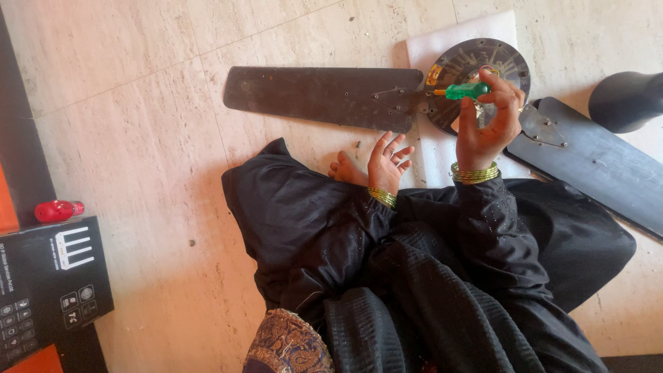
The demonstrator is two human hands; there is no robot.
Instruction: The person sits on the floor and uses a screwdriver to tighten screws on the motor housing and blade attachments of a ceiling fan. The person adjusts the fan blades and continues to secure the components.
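I sit on the floor in black clothing with gold bangles on both wrists. My right hand grips a green-handled screwdriver held over the round dark fan motor hub. A long dark fan blade runs left from the hub, fixed by a metal bracket. Another dark blade lies to the right of the hub. My left hand hovers with fingers spread and empty, just below the left blade, beside my bare foot.
A white foam sheet lies under the hub on the beige tiled floor. A dark rounded fan cover sits at the right edge. At left are a black printed box and a small red object.
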